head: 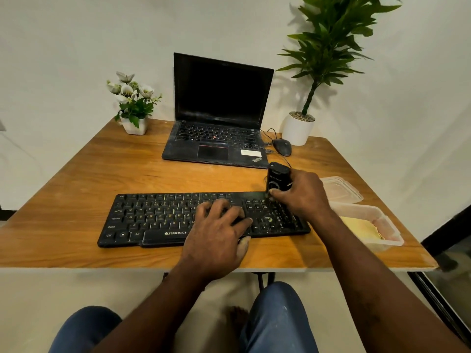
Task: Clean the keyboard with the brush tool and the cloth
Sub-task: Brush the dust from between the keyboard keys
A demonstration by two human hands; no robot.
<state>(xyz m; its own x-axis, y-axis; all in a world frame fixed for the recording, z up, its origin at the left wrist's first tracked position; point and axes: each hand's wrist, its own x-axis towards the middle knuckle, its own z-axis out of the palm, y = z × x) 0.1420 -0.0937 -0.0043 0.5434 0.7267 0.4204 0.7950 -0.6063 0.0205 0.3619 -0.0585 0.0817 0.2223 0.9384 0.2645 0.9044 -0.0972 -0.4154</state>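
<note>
Keyboard, black flat plastic, full-size (153, 217): lies front-centre on the wooden counter (76, 174), long side parallel to the near edge.

Right hand (303, 197): grip clenched round the black stubby cylindrical brush tool (276, 178), thumb across its front. The tool stands roughly upright, with its lower end at the keyboard's far edge above the navigation keys. Bristles are hidden behind the thumb, so I can't tell if they touch.

Left hand (219, 225): grip released, holding nothing. It lies palm down on the keyboard right of centre, fingers spread over the keys, thumb off the near edge over the counter.

Yellow folded cloth (362, 229) sits inside a translucent rectangular plastic tub (392, 233), just right of the keyboard near the counter's right edge. A translucent flat lid (341, 188) lies behind the tub, beside the right hand.

Further back:
- A black open laptop (219, 110) with a dark screen sits centre.
- A black wired mouse (282, 146) lies just to its right.
- A tall green plant in a round white pot (298, 128) stands at the right rear corner.
- White flowers in a small white square pot (133, 103) stand at the left rear.
</note>
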